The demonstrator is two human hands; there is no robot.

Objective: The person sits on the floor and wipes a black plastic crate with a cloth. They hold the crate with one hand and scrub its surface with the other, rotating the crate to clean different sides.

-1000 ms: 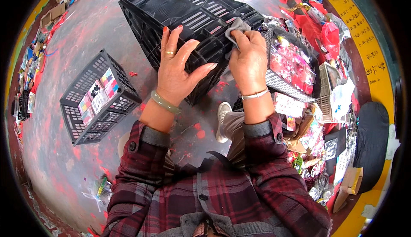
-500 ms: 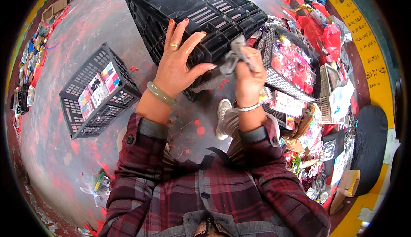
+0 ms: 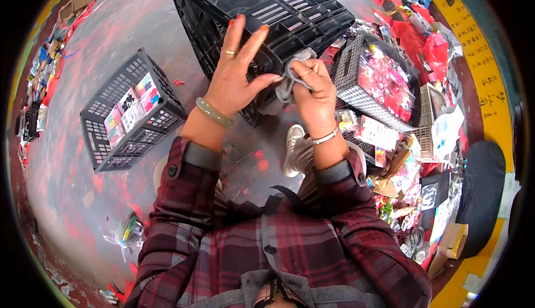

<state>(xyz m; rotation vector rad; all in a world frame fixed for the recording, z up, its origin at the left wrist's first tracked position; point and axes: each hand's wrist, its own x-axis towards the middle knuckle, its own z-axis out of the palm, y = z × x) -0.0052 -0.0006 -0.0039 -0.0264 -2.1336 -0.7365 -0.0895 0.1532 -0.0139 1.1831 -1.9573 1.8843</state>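
Note:
A large black plastic crate (image 3: 290,15) with slatted sides stands tilted in front of me, its near corner toward my body. My left hand (image 3: 237,74) rests against that corner, fingers spread and pointing away, the thumb reaching toward the cloth. In my right hand (image 3: 315,91) a crumpled grey cloth (image 3: 292,74) is pinched, pressed against the crate's near edge. Part of the cloth hangs below the edge. The crate's underside and far end are partly out of sight.
A smaller dark crate (image 3: 134,113) holding colourful packets (image 3: 132,108) sits on the floor at left. To the right, a grey woven basket (image 3: 356,79) is filled with pink and red packages. Scattered wrappings line the right wall. A black oblong object (image 3: 482,196) lies at far right.
My right hand has moved slightly left and down along the crate's edge with the cloth, closer to my left thumb. My left hand stays at the corner.

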